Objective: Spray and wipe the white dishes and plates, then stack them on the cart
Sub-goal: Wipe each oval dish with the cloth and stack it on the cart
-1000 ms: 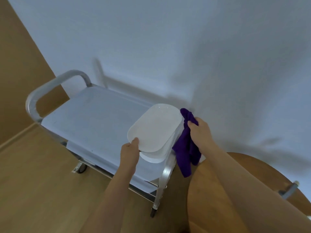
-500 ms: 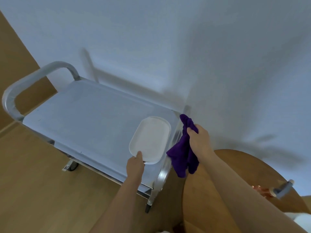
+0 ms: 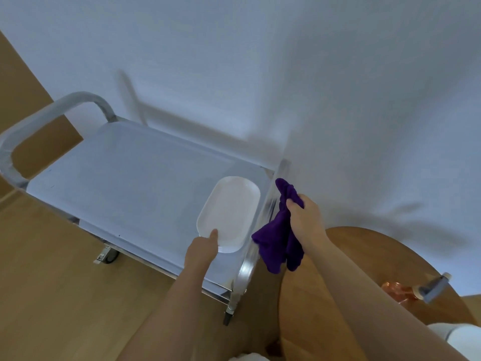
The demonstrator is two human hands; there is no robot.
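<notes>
Left hand [image 3: 201, 250] grips dish [image 3: 229, 213] near cart [image 3: 130, 178] edge.

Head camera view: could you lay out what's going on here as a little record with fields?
Place: metal cart beside a wooden table, against a white wall
On the cart: white dish, lying at the near right corner of the top shelf
Left hand: thumb on the dish's near rim
Right hand: grips a purple cloth, off the cart
On the table: spray bottle, partly visible
</notes>
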